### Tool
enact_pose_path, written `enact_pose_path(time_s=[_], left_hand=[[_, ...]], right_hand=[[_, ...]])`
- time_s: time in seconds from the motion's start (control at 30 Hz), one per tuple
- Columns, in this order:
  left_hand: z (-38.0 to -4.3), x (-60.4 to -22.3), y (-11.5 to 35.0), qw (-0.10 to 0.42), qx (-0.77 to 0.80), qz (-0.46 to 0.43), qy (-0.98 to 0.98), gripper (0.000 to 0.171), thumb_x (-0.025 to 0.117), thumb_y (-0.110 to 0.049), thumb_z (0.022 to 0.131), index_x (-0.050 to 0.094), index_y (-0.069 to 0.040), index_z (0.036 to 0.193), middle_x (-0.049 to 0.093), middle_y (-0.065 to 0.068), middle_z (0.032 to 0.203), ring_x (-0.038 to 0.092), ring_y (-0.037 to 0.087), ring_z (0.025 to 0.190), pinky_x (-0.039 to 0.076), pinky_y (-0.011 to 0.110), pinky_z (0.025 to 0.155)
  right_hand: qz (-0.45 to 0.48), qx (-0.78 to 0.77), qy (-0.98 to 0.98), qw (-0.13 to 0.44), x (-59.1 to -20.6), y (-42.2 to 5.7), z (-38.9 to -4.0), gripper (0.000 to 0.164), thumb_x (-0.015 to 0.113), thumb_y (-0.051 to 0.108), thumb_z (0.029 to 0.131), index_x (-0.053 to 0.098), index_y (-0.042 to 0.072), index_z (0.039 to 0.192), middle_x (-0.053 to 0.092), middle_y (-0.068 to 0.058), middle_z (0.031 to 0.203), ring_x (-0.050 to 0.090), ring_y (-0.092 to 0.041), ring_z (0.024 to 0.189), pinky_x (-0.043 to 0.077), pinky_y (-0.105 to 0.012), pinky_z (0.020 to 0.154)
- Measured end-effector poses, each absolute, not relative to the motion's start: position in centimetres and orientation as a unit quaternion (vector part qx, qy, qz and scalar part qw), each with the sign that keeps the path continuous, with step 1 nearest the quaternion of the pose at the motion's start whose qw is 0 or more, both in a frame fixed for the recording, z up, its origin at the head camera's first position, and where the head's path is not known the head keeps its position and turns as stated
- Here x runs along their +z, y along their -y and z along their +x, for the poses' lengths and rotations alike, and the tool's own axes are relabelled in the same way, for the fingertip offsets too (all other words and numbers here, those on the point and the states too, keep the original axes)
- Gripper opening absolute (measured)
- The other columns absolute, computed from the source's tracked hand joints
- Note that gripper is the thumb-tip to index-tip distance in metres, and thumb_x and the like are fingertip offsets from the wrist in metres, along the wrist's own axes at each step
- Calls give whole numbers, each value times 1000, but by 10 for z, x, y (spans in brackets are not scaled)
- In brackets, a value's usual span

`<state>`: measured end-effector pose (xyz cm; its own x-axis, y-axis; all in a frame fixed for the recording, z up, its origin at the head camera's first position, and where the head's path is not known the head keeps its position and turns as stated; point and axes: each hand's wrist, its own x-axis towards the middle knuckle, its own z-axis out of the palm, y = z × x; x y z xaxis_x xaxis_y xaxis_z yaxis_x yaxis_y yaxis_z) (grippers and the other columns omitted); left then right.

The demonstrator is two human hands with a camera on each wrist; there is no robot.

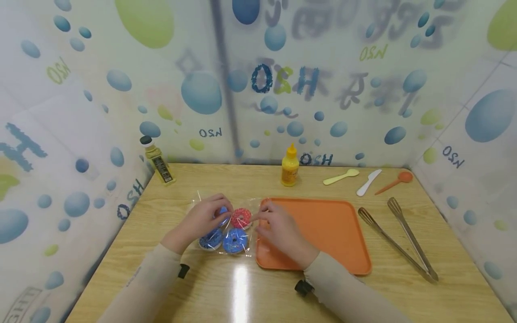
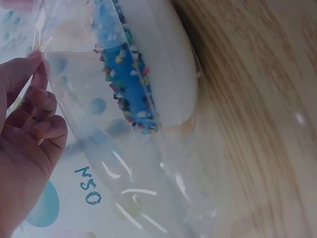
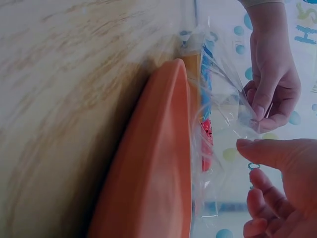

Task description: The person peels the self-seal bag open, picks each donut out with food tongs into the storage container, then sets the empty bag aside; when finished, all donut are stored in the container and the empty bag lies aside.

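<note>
Viewing from the head, we log the clear bag (image 1: 251,244) of doughnuts (image 1: 235,244) at seven o'clock from centre, orange tray (image 1: 323,233) at five. Left wrist: left hand (image 2: 29,148), nine o'clock, pinches the bag. Right wrist: right hand (image 3: 299,183), four o'clock; whether gripping, we cannot tell.

Small partitioned booth, wider room type uncertain: pale sheeting (image 1: 250,45) printed with bubbles (image 1: 201,93) and reversed H2O lettering (image 1: 284,80) rises on three sides of a wood-grain table (image 1: 210,296). Dark-capped bottle of yellowish liquid (image 1: 160,162), yellow squeeze bottle (image 1: 289,169) and metal tongs (image 1: 414,241) look kitchen-like.
</note>
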<state>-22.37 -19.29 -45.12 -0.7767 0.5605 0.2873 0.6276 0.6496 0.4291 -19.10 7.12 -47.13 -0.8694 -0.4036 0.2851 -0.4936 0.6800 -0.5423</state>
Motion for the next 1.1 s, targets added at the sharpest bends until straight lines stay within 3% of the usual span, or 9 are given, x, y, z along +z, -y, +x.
enact_pose_path(time_s=[0.2,0.37,0.63,0.9,1.1], left_hand=[[-223,-452,193,62,-261,-322,908,4,73,-15,97,72,-19,98,63,-9,97,49,3,70,46,23,63],[-223,-453,194,65,-263,-323,907,5,73,-15,97,73,-19,98,63,-9,97,49,4,69,47,23,62],[-220,-455,199,72,-263,-316,909,6,74,-13,96,72,-18,99,65,-10,98,49,5,70,46,23,63],[-218,-453,200,89,-248,-319,910,6,74,-12,96,71,-17,99,65,-9,97,48,6,70,44,24,62],[-220,-454,199,120,-236,-333,905,7,74,-13,96,71,-18,99,66,-9,97,49,4,68,45,24,61]], right_hand=[[259,309,910,96,-471,-66,-191,7,86,24,87,82,24,93,59,8,103,57,-10,95,56,-27,82],[250,322,907,108,-474,-67,-192,6,86,26,87,81,24,90,60,8,104,59,-9,96,57,-27,83],[240,398,877,124,-475,-72,-189,6,83,20,89,81,20,95,60,8,105,63,-19,90,54,-25,73],[216,484,836,144,-476,-73,-188,7,83,14,89,81,14,96,63,8,103,55,-16,80,48,-27,66],[178,500,838,127,-475,-83,-186,19,80,19,92,77,17,111,67,-1,107,53,-16,78,45,-25,63]])
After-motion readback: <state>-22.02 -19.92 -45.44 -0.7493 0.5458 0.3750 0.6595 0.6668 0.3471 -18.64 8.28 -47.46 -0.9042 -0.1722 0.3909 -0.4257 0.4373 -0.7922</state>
